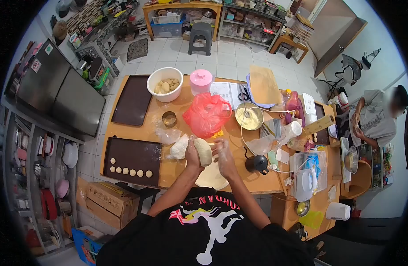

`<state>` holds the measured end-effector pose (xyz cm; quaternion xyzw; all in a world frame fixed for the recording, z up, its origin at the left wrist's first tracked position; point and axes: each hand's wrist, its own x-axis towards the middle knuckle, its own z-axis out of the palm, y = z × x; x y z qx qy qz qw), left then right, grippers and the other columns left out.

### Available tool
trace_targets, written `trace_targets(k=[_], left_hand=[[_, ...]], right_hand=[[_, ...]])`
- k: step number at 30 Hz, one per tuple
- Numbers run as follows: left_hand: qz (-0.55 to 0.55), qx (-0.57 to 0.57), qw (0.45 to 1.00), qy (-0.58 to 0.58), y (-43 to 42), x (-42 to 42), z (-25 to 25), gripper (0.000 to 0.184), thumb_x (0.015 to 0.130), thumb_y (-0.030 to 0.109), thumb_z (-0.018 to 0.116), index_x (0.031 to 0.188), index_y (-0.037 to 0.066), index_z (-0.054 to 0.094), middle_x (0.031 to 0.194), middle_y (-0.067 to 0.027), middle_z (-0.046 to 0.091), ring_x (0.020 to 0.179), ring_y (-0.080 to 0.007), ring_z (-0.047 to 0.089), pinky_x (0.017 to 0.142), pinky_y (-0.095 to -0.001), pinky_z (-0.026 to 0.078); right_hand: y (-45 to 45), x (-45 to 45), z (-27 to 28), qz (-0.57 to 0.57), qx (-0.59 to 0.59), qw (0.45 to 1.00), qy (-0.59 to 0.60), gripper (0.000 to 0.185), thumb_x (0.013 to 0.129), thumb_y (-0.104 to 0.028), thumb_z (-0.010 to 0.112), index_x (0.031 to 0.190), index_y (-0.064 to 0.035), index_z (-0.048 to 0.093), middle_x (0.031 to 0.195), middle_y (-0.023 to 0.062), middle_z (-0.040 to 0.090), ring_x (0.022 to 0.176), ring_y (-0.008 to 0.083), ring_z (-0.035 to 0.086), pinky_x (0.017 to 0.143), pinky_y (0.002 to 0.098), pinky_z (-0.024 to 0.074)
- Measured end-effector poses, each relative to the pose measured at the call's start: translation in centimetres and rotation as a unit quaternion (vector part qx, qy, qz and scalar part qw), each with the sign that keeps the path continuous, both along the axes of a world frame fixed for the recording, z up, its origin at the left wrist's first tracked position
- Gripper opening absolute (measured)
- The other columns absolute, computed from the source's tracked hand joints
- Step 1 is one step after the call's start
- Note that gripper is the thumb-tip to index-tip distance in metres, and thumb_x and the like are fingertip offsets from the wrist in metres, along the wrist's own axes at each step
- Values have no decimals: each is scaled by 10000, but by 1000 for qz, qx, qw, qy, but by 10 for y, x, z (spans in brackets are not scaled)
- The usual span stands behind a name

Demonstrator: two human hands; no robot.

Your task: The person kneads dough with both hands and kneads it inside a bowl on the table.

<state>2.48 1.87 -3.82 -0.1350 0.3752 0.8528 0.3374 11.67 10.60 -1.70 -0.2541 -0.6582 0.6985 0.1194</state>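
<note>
At the left of the bench (175,108), a flat, matte brown tray (135,153) bore small, smooth dough pieces (132,173). The left hand's (193,153) grip cradled a pale, rounded, soft-looking dough lump (204,153) above a pale round base (211,179); a slack hold might have let it sag or drop. Alongside, the right hand (224,159) was loosely spread, grasping nothing visible; contact was unclear.

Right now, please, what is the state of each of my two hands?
Left hand: holding the pale lump of dough.
Right hand: open beside the dough, holding nothing visible; whether it touches cannot be told.
</note>
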Motion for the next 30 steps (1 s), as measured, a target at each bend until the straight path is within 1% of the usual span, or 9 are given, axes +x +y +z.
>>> trace_targets(k=[2,5,10,11,14,17,20,24,30], left_hand=[[-76,20,997,-20,-5,3,44,428,962,486,405,959,82,545,841,-101,624,741,-220,644,683,-358,550],[-8,-19,1000,15,4,-3,3,538,970,545,336,978,50,547,850,-130,650,687,-237,657,667,-365,565],[-187,61,977,81,-13,-16,2,634,955,606,300,1236,71,489,1248,-107,529,1173,-209,496,932,-437,442],[-198,-8,973,116,-13,-14,6,626,957,601,299,1267,84,469,1289,-107,498,1203,-208,471,933,-434,440],[-202,-187,933,230,-16,-6,-2,579,980,541,313,1394,141,373,1415,-101,387,1316,-198,357,941,-402,430],[-90,-210,925,302,-11,0,30,525,998,436,363,1328,38,451,1307,-117,497,1213,-208,451,874,-355,469],[-77,-227,804,544,3,4,14,427,1003,357,379,1143,-7,557,1086,-164,606,1023,-184,560,769,-334,479],[9,-209,861,464,16,9,25,347,996,249,426,847,-27,575,671,-113,605,614,-158,556,590,-337,437],[-41,-222,898,378,-3,-7,13,368,1008,265,435,760,31,571,662,3,516,609,-50,424,556,-253,384]], right_hand=[[-19,1,25,45,142,989,-11,490,935,-368,547,1230,3,423,1101,154,591,947,238,595,804,361,471],[-19,1,25,41,192,980,-44,592,873,-347,650,1262,45,434,1151,228,577,1045,332,588,880,401,460],[1,2,14,-48,279,958,-36,438,937,-262,550,1259,29,488,1154,246,575,1045,349,580,869,421,463],[6,2,16,-62,322,944,-31,412,949,-239,529,1263,24,485,1150,247,576,1046,352,578,866,426,464],[6,2,27,-61,151,986,38,371,971,-181,467,1296,-4,450,1194,201,532,1027,287,582,821,382,492],[6,3,37,-39,79,995,54,359,979,-172,441,1300,-11,437,1207,170,502,1010,245,583,779,341,500],[-2,4,33,-24,124,990,66,334,982,-179,432,1269,-10,454,1192,163,501,990,234,582,732,339,497],[-8,-11,14,-106,238,961,88,270,973,-226,463,1046,16,556,885,160,581,764,208,571,649,369,460],[0,-7,32,-116,181,977,6,307,974,-239,497,883,42,580,686,84,558,622,151,496,595,330,424]])
